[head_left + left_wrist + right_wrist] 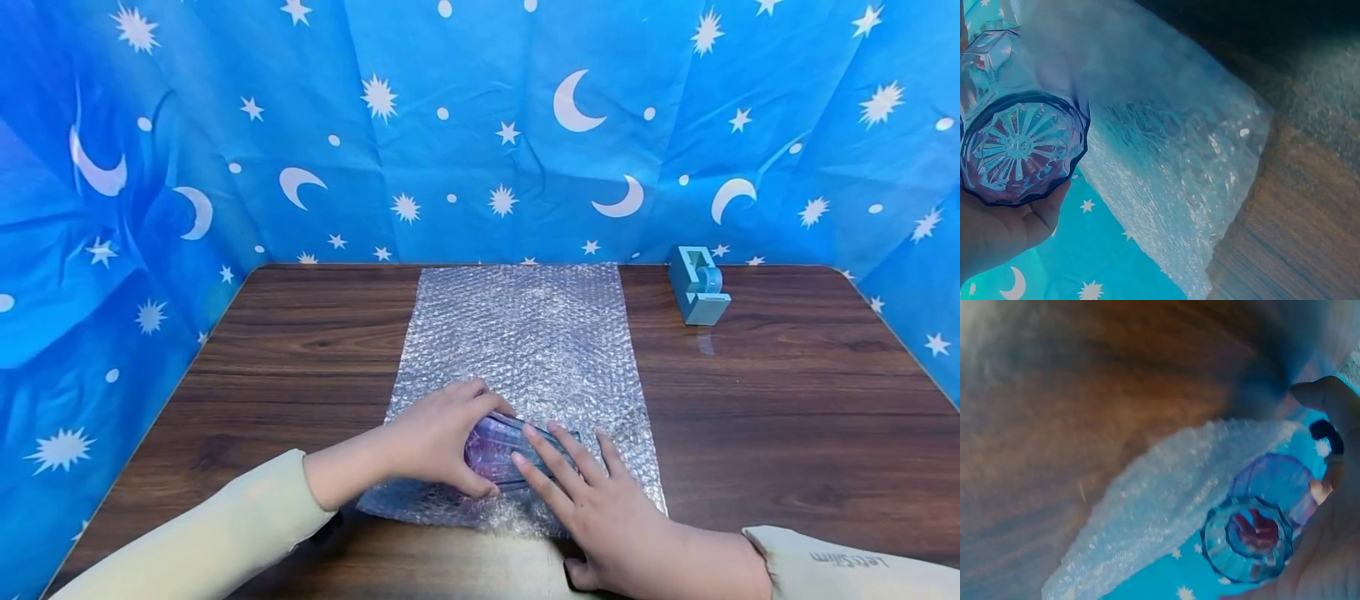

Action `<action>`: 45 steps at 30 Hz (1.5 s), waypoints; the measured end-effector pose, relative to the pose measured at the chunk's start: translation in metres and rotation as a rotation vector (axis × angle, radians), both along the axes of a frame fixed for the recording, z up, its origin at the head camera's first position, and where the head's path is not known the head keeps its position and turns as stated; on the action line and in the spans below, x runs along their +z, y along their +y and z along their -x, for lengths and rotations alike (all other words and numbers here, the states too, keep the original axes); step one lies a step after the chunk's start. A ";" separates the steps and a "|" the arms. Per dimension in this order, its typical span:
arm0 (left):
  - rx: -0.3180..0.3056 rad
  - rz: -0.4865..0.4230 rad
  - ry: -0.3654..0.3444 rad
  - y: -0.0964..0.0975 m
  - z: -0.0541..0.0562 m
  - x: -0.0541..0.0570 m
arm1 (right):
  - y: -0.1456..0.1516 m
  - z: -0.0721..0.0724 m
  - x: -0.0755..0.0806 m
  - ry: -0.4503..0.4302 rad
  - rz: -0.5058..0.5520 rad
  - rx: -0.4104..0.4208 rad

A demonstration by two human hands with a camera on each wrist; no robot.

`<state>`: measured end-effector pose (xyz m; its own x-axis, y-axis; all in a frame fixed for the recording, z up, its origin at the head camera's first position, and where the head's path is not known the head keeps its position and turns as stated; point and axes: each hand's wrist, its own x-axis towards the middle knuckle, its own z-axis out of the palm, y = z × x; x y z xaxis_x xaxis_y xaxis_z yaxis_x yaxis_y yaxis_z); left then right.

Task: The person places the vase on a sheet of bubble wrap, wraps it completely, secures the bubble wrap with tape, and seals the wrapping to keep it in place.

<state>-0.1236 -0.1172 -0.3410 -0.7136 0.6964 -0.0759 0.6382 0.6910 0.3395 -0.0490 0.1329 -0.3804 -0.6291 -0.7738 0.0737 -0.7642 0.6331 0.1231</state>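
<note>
The purple-blue faceted glass (pixel 491 450) is lying sideways over the near part of the bubble wrap (pixel 525 333), its base pointing left and its open mouth pointing right. The left hand (pixel 435 433) is gripping the base end between curved fingers and thumb. The right hand (pixel 607 504) is spreading its straight fingers over the mouth end; whether they are pressing, I cannot tell. Because the glass is looking smooth and nearly round, it could, in my judgement, roll off the sheet if the left grip were loosening. The sheet is seeming loose, so a strong push could make it slide on the table (pixel 765 433). Farther away, a tape dispenser (pixel 705 308) is standing at the back right.
</note>
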 end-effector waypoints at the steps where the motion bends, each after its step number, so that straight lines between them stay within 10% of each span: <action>1: 0.000 -0.004 -0.001 0.000 0.001 0.000 | 0.000 0.000 -0.003 0.029 0.003 0.009; 11: -0.001 -0.019 -0.071 -0.002 0.013 0.001 | -0.003 0.010 -0.019 0.314 0.055 0.013; 19: -0.003 0.007 -0.086 0.001 0.016 0.001 | -0.004 0.035 0.011 0.051 0.087 -0.075; 34: 0.025 -0.033 -0.157 -0.004 0.015 0.001 | -0.004 0.047 0.021 -0.041 0.140 -0.010; 45: -0.037 0.083 0.265 -0.003 -0.027 0.005 | -0.006 0.048 0.022 -0.166 0.134 -0.072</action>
